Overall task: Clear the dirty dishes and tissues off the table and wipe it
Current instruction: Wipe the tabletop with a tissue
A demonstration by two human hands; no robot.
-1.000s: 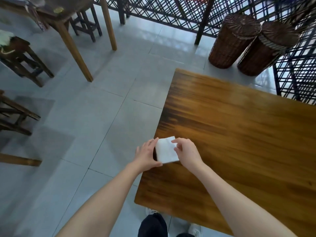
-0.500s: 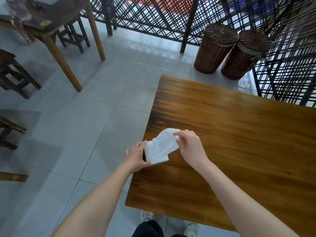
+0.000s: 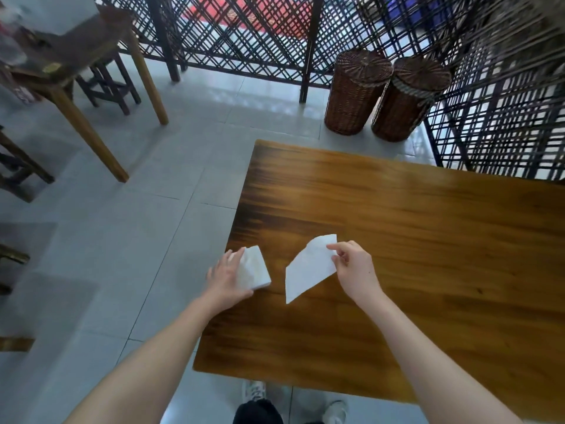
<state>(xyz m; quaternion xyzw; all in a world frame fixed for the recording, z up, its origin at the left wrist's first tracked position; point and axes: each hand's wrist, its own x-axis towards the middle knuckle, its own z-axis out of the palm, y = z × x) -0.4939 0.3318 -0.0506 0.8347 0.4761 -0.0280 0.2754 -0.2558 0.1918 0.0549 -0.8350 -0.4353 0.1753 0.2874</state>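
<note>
White sheet pinched by right hand; left hand grips tissue stack; wicker baskets lidded.

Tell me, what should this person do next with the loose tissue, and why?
Probably lower the tissue onto the table and begin wiping: the right hand pinches it free above the wood, while the left hand holds the stack at the table's edge.

Looks like a restaurant dining room: wooden counter, second wooden table with stools, dark lattice screens, lidded wicker baskets, grey tiled floor.
</note>
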